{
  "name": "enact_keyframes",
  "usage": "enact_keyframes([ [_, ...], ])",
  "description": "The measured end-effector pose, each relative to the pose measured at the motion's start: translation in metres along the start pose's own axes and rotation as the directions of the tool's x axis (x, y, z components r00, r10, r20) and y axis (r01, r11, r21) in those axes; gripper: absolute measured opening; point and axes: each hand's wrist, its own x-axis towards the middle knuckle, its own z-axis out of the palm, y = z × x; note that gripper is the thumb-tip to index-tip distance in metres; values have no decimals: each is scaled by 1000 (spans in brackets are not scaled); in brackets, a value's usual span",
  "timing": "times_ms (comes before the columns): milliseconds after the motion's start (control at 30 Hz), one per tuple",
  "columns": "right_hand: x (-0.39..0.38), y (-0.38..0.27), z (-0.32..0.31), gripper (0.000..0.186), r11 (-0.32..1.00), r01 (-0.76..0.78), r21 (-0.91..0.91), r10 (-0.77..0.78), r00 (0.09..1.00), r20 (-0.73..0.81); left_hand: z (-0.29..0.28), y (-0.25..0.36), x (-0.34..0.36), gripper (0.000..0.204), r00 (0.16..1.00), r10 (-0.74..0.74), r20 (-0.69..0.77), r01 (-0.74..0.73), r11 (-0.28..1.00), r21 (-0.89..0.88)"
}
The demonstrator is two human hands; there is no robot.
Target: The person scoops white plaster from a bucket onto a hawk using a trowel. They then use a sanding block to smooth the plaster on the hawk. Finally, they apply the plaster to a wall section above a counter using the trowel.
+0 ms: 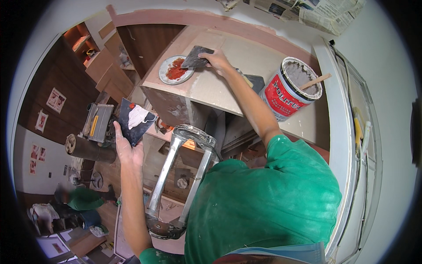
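My left hand (130,148) grips a dark flat putty board (137,134), held tilted. A mound of white putty (138,116) lies on it, with a small dab of red paste (132,105) beside the mound. In my right hand (217,60) is a dark, square putty spreader (196,57), pinched by one edge. Its far edge reaches over the rim of a white plate (164,73) on the counter. Red-orange paste (177,68) is smeared across that plate. Whether the spreader touches the paste I cannot tell.
A red-and-white can (281,94) of grey filler, with a wooden stick (317,81) in it, stands right of my forearm on the counter (206,88). Another dark flat tool (256,83) lies beside it. Below is a metal-framed stand (162,176). Someone in green (85,198) is at lower left.
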Motion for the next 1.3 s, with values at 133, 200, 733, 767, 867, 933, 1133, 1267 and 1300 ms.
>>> enact_keyframes([
  [133, 10, 10, 0, 20, 973, 70, -220, -74, 997, -10, 3, -1, -2, 44, 1000, 10, -6, -10, 1000, 18],
  [200, 6, 5, 1, 16, 977, 99, -189, -103, 995, -13, 1, -2, -1, 45, 1000, 18, 20, -18, 1000, 14],
  [733, 18, 12, -6, 12, 998, 19, -61, -20, 1000, -12, 6, 1, -5, 45, 1000, 14, 5, -14, 1000, -18],
  [767, 21, 17, -7, 14, 998, 29, -54, -30, 999, -18, 6, 0, -6, 42, 1000, 11, 10, -11, 999, -33],
  [867, 28, 26, -8, 15, 998, 11, -54, -12, 1000, -21, 8, 0, -6, 37, 1000, 10, 21, -9, 998, -57],
  [933, 26, 24, -2, 16, 1000, -10, -20, 10, 1000, 3, 7, 0, -7, 38, 1000, 8, 22, -7, 999, -46],
  [1133, 19, 18, 7, 18, 994, -103, 28, 102, 994, 34, 4, 1, -4, 38, 999, 5, 35, -3, 998, -59],
  [1267, 19, 18, 4, 18, 959, -159, 233, 136, 984, 112, 3, 1, -3, 38, 1000, -1, 28, 2, 998, -62],
  [1300, 19, 19, 3, 17, 954, -172, 247, 147, 982, 116, 2, 1, -3, 38, 1000, -5, 30, 7, 998, -60],
])
